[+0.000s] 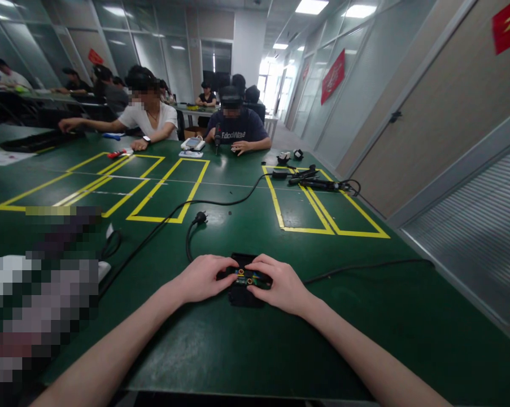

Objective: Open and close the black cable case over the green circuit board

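Near the front of the green table (170,350), my left hand (206,277) and my right hand (280,282) meet over a small opened black plastic case (246,298). Between my fingertips sits a circuit board (243,277) with copper-coloured coils, pinched from both sides; the fingers of each hand are closed on it. Parts of the board and case are hidden under my fingers. A black cord with a plug (201,217) curves down toward my left hand. Another black cable (365,268) runs off to the right from beside my right hand.
A long black cable (221,202) crosses the table among yellow tape rectangles (155,218). At the back right lie black adapters and cords (318,182). Two people sit opposite, one holding a power screwdriver (217,138). Red-handled pliers (118,154) lie farther left. Blurred items cover the left edge.
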Tool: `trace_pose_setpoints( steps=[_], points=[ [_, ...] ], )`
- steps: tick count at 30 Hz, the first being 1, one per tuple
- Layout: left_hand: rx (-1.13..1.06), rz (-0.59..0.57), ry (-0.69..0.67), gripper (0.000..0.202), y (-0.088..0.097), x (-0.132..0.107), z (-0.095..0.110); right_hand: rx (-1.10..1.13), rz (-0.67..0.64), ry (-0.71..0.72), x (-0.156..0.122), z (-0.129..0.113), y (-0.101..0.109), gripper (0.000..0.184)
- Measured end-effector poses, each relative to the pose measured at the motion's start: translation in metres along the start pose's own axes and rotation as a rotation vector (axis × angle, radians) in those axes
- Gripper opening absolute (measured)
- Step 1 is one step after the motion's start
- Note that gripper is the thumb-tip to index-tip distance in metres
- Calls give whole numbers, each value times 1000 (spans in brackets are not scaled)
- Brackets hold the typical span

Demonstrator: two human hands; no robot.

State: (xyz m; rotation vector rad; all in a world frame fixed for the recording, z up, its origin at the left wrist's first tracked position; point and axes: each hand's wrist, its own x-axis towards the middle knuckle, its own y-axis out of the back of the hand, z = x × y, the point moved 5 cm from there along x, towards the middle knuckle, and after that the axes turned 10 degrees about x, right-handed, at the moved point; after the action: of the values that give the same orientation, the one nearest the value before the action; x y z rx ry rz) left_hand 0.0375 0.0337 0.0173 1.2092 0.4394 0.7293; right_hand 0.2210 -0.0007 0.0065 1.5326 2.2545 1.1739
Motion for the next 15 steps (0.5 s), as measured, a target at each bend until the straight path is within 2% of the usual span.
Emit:
trace_pose_setpoints(
  steps=[3,7,9,13,15],
  points=[
    [11,0,0,27,-2,0,0,-5,11,6,0,2,1,36],
    [5,19,-16,29,0,-1,-1,57,36,3,-1,5,7,52],
    [-4,32,-21,31,2,-1,-2,91,55,-43,-1,9,13,48],
    [-14,48,4,30,6,-1,-5,42,28,-121,-1,21,28,18],
    [-19,54,21,27,8,-2,-7,14,-39,-124,-2,25,32,28]
  ],
)
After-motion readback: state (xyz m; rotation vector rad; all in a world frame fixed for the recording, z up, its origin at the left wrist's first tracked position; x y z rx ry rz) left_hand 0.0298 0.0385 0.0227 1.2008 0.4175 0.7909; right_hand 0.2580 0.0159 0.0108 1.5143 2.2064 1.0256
